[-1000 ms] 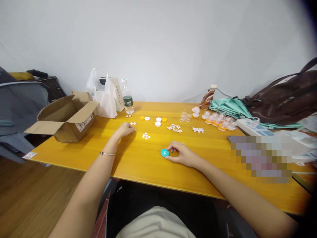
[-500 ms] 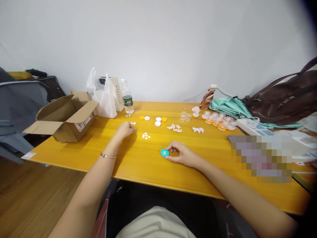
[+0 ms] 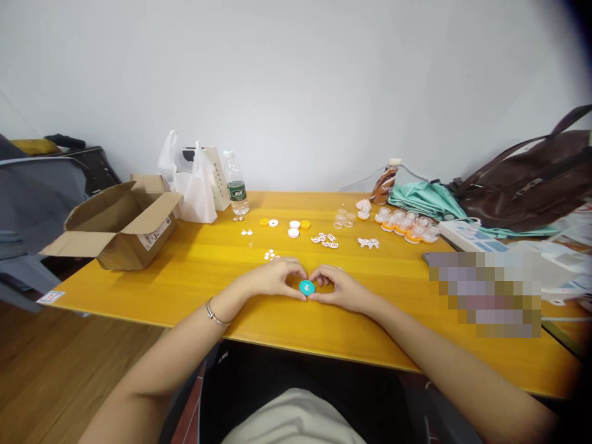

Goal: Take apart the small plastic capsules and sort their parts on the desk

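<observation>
A small round teal disc (image 3: 304, 287) with a pale bit at its centre is held low over the front middle of the table. My left hand (image 3: 277, 277) pinches its left edge between thumb and forefinger. On the opposite edge, the thumb and fingers of my right hand (image 3: 341, 288) grip it too. Just behind my left hand lie several small white discs (image 3: 270, 254), partly hidden by it. Farther back are two small white pieces (image 3: 246, 232), white and yellow wheel-like discs (image 3: 294, 233), white dotted pieces (image 3: 330, 245) and clear rings (image 3: 343, 219).
On the left stand an open cardboard box (image 3: 115, 250), a white plastic bag (image 3: 197, 197) and a water bottle (image 3: 237, 188). To the right are a brown drink bottle (image 3: 385, 182), a row of orange-and-clear pieces (image 3: 407, 225), a teal cloth (image 3: 423, 200) and a brown bag (image 3: 522, 191).
My left hand has come from the small white pieces at the back left to the teal disc and taken its left edge. My right hand has stayed on the disc.
</observation>
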Motion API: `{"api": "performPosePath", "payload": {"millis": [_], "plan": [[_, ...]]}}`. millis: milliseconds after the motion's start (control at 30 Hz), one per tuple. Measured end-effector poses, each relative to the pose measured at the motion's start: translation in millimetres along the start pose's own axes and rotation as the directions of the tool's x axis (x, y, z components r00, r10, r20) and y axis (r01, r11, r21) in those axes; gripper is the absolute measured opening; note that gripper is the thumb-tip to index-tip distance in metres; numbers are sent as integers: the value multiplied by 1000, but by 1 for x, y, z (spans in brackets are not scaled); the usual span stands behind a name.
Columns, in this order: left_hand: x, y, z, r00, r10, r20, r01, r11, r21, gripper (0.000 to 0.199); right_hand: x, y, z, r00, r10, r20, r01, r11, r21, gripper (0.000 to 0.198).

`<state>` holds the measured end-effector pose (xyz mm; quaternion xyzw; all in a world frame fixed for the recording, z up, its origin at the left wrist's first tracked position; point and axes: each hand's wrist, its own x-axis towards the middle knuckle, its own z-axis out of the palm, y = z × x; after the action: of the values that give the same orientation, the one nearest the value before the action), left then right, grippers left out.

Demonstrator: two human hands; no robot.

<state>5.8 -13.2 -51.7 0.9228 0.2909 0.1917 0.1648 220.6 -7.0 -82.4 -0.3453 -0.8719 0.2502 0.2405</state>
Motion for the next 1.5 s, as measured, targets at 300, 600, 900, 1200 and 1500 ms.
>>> {"api": "performPosePath", "payload": {"millis": [300, 600, 900, 1200, 1500], "plan": [[3, 3, 3, 1000, -9, -9, 9, 1000, -26, 20, 0, 3, -2, 1000, 9, 26, -11, 998, 55, 36], [2, -25, -30, 902, -355, -245, 297, 923, -242, 34, -4, 1, -2, 996, 82, 19, -84, 982, 170, 67], [37, -130, -70, 606, -631, -485, 735, 677, 39, 32, -4, 2, -1, 994, 106, 32, -109, 986, 130, 57], [39, -162, -64, 565, -713, -416, 807, 582, 98, 27, -5, -2, -3, 994, 104, 29, -106, 991, 83, 48], [36, -116, -60, 654, -592, -471, 712, 692, 120, 44, -4, 1, -3, 998, 65, 11, -66, 998, 19, 49]]}}
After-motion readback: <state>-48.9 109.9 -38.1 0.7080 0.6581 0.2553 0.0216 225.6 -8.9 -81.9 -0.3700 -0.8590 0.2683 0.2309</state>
